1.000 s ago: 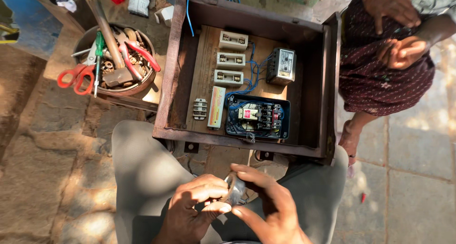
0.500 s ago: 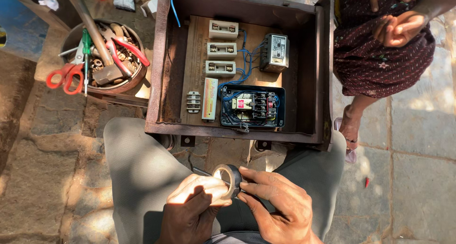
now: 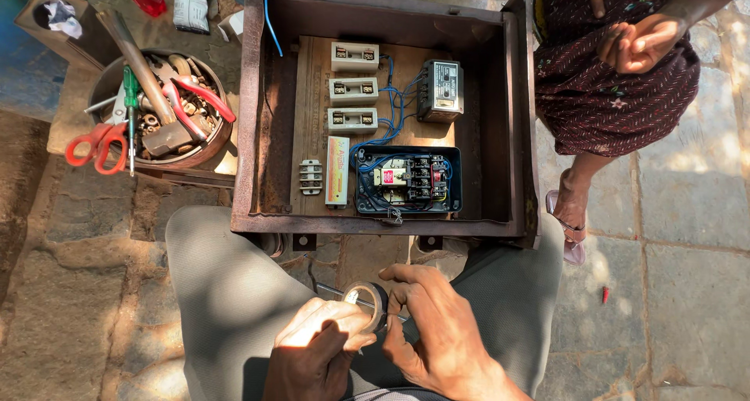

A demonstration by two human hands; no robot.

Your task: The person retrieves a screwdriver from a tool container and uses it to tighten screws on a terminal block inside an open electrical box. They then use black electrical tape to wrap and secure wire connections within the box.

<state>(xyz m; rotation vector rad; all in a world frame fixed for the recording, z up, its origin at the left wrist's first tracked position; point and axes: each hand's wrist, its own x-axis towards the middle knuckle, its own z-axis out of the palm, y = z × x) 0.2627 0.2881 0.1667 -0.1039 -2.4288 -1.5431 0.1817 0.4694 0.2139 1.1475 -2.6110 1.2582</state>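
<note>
Roll of black tape (image 3: 366, 298) over lap, just below rusty switch box (image 3: 258, 135). Left hand (image 3: 320, 346) clamped on roll's rim; right hand (image 3: 433, 331) fingers closed at tape's edge. Judged light, stiff ring, sticky end; best gripped by rim.

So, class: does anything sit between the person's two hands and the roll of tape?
Nothing visible does. The left hand and right hand both grip the roll of tape directly, over the lap. The open rusty box lies beyond the knees, apart from the hands.
</note>
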